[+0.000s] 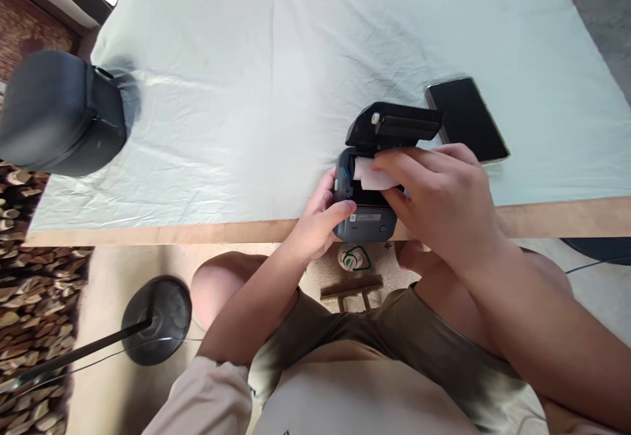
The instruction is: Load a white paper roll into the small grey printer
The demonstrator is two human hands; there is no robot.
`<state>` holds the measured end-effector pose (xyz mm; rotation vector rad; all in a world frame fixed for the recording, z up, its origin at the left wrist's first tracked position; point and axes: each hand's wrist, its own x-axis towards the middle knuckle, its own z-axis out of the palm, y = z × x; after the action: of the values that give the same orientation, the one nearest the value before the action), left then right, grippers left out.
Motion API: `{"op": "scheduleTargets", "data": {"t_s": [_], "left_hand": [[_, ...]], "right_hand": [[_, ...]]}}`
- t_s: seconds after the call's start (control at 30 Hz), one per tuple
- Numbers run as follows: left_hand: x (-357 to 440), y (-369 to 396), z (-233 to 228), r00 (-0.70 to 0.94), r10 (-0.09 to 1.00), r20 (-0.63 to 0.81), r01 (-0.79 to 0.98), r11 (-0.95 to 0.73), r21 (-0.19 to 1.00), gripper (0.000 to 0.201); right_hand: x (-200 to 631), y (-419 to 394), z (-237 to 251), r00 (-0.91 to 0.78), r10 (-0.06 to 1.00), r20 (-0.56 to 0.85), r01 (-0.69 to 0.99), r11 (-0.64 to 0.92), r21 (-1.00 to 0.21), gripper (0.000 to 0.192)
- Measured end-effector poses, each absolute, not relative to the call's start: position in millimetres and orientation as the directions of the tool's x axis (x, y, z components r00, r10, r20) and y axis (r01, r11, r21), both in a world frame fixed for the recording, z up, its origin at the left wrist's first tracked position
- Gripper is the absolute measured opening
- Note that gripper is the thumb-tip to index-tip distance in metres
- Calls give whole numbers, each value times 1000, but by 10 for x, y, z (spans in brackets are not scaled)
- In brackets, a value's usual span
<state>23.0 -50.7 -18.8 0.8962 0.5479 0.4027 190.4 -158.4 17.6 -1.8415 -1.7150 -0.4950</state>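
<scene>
Matt grey plastic printer [367, 221], white paper roll [371, 175], creased cloth [276, 80], seemingly glossy glass phone [467, 119].

We see a pale cloth [296, 60] spread over a wooden table [566, 218]. A dark phone [468, 119] lies flat on it at the right, screen up. A black case [59, 113] sits at the table's left edge. Below, a round black base [158, 320] with a pole rests on the floor, and firewood [29, 290] is stacked at the left.
</scene>
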Motion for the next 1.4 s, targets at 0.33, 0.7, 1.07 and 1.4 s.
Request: {"op": "scheduleTargets", "data": {"t_s": [0.33,0.7,1.07,1.4], "left_hand": [[219,-469,-159,763,571,-305,-160,622,766,68],[118,-508,-209,781,564,-269,-54,489,871,125],[65,-491,-272,802,562,-204,-126,492,862,95],[157,-528,-265,785,569,-243,-175,581,795,83]], "right_hand": [[1821,-1680,203,-96,739,667,934,299,-197,22],[1840,-1688,93,392,695,603,769,112,-629,35],[1624,-1742,-54,351,885,307,498,101,-861,68],[1737,-1676,-109,387,863,324,530,79,-844,64]]}}
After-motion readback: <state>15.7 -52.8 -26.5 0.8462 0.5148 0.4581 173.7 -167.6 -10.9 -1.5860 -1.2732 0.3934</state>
